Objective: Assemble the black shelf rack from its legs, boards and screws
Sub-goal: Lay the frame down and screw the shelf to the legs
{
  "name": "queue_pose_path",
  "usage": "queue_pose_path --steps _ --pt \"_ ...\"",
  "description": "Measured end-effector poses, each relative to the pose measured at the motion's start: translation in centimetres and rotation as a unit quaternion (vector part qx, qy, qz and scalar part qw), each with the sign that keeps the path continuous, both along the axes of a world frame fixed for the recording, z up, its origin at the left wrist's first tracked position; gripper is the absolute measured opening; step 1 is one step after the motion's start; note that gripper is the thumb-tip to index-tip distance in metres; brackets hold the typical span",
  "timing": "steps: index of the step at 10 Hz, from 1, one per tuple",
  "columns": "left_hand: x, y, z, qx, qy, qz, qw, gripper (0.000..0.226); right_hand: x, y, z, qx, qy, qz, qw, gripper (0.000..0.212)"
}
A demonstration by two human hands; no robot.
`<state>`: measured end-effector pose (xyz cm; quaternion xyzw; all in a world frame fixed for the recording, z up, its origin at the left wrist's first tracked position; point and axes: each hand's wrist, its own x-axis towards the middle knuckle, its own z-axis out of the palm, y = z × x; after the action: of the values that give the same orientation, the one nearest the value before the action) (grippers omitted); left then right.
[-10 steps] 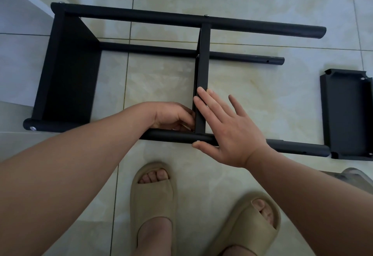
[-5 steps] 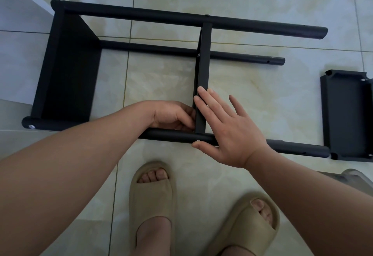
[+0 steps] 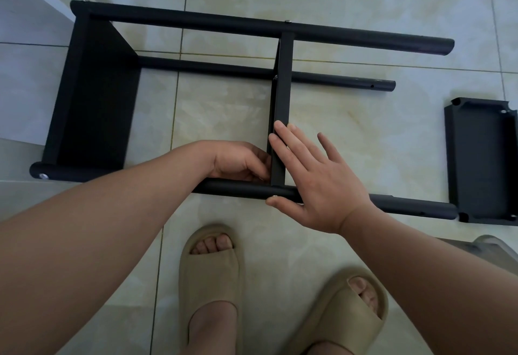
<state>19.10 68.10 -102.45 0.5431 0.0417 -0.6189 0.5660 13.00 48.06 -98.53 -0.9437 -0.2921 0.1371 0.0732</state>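
Tiles (image 3: 364,136) underneath, pale and glossy, and the black shelf rack (image 3: 196,22) lies on its side across them, just ahead of your beige slippers (image 3: 210,270). The end board (image 3: 92,102) closes off the left end. The middle board (image 3: 281,102) stands on edge between the near leg (image 3: 406,206) and the far leg (image 3: 364,38), with a lower leg (image 3: 224,70) down by the floor behind it.

Your right hand (image 3: 316,181) lies flat with no grip at all: fingers straight and spread, pressed along the middle board's right side, thumb resting on the near leg just beside a small screw (image 3: 275,196).

Your left hand (image 3: 238,161) comes in from the other side, fingers curled tight against the board's left face where it meets the near leg. The board hides the fingertips, so I can't tell whether that grip has hold of anything.

Another screw head (image 3: 43,176) shows at the left tip of the near leg, and one (image 3: 288,21) sits on the far leg above the middle board.

Off to the right, a loose board (image 3: 482,158) lies flat on the floor, at the near leg's free end.
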Motion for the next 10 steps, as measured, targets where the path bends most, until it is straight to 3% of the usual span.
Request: queue_pose_path --steps 1,2,3,6,7,9,10 --pt "0.15 0.03 -0.04 -0.021 0.019 0.017 0.999 0.032 -0.02 -0.01 -0.01 0.001 0.001 -0.001 1.0 0.092" --pt "0.16 -0.05 -0.26 -0.005 0.027 0.015 0.999 0.024 -0.02 0.0 0.01 0.002 0.001 -0.002 1.0 0.092" --pt "-0.05 -0.17 -0.32 0.032 -0.02 -0.013 0.999 0.013 0.01 0.0 0.04 0.001 0.001 -0.001 1.0 0.092" --pt "0.06 0.05 0.19 -0.008 0.007 0.02 1.0 0.028 0.03 -0.03 0.03 -0.005 0.005 0.001 1.0 0.093" --pt "0.16 -0.05 0.02 -0.009 0.026 0.025 0.999 0.023 0.06 -0.04 0.05 -0.004 0.006 0.0 1.0 0.093" --pt "-0.08 -0.12 -0.11 0.039 -0.03 -0.013 0.999 0.012 0.01 -0.01 0.02 -0.002 0.002 0.0 1.0 0.092" --pt "0.0 0.04 -0.21 0.028 -0.012 0.002 1.0 0.021 -0.02 -0.03 -0.05 -0.003 0.0 0.0 1.0 0.092"
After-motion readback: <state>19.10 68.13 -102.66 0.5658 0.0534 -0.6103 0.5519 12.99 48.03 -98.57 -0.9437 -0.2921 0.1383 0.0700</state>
